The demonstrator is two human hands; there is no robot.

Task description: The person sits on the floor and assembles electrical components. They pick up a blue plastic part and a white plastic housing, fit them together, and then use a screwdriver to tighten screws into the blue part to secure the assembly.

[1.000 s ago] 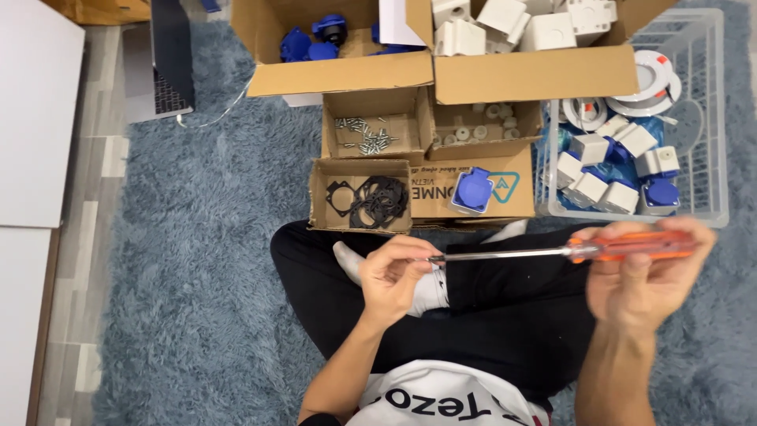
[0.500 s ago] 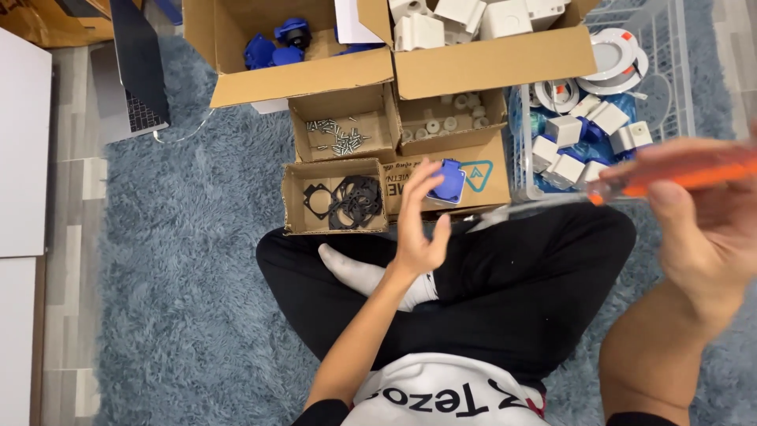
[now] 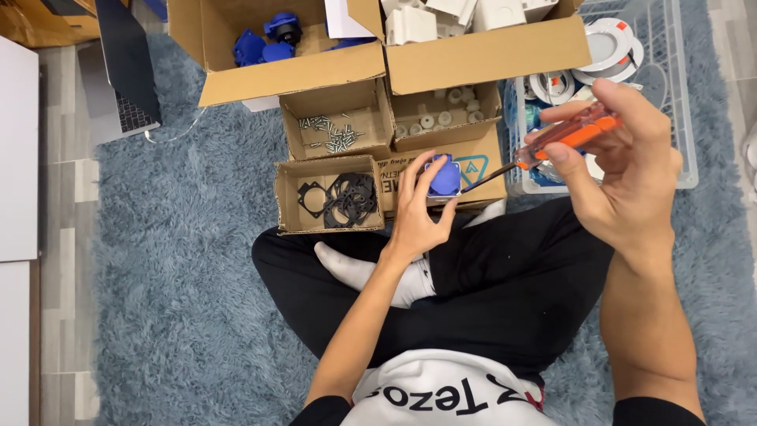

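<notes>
Left hand (image 3: pixel 416 217) has now closed its fingers around the blue socket part (image 3: pixel 444 175), where half a second ago it only reached with an open palm; right hand (image 3: pixel 623 166) has swung in from three o'clock, gripping the orange-handled screwdriver (image 3: pixel 569 138), tip touching the part. At nine o'clock of the part, a small box of black gaskets (image 3: pixel 347 197); at eleven, screws (image 3: pixel 331 132). At two o'clock, the clear bin (image 3: pixel 684 118) of white fittings. Blue rug (image 3: pixel 173 276) underneath.

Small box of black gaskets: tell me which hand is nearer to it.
Left. The left hand is just right of the gasket box, gripping a blue part. The right hand holds the screwdriver far right.
</notes>
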